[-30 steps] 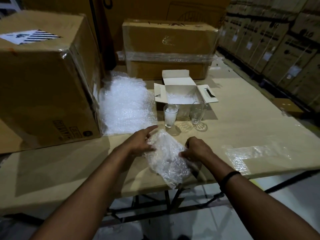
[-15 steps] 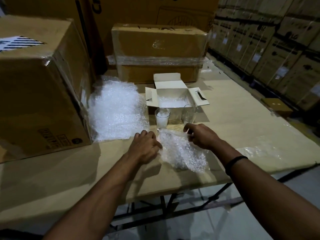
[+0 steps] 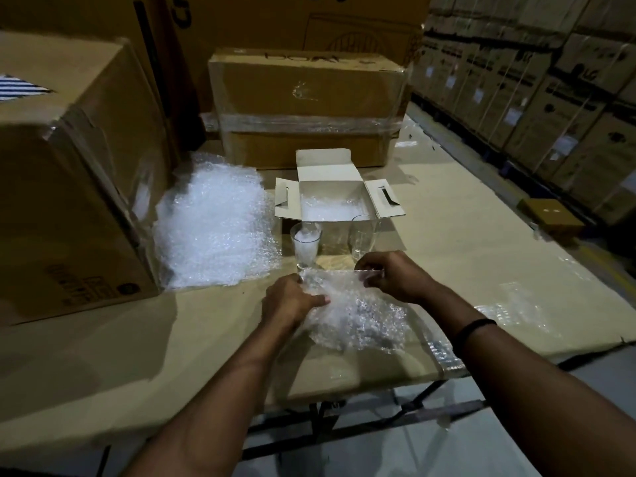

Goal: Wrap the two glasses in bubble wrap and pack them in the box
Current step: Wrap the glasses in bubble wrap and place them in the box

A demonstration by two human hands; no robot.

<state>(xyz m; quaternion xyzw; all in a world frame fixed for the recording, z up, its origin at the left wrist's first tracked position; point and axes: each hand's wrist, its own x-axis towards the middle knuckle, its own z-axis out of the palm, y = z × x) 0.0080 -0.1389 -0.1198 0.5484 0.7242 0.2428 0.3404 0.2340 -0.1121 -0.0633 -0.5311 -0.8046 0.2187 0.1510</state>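
Observation:
A sheet of bubble wrap (image 3: pixel 358 315) lies flat on the table near its front edge. My left hand (image 3: pixel 290 299) presses on the sheet's left side. My right hand (image 3: pixel 392 275) pinches its far right corner. Just beyond the sheet stand two clear glasses, upright: the left glass (image 3: pixel 306 244) looks whitish inside, and the right glass (image 3: pixel 363 235) is partly hidden by my right hand. Behind them sits a small white box (image 3: pixel 339 201), flaps open, with bubble wrap lining its bottom.
A pile of bubble wrap (image 3: pixel 213 222) lies left of the box. A big cardboard carton (image 3: pixel 69 173) stands at the left, another carton (image 3: pixel 306 105) behind the box. The cardboard-covered table (image 3: pixel 481 242) extends right; stacked cartons (image 3: pixel 550 84) line the right wall.
The sheet was drawn from the table's front edge further onto the table towards the glasses and spread flatter. Both hands moved forward with it, the right hand now pinching the far corner.

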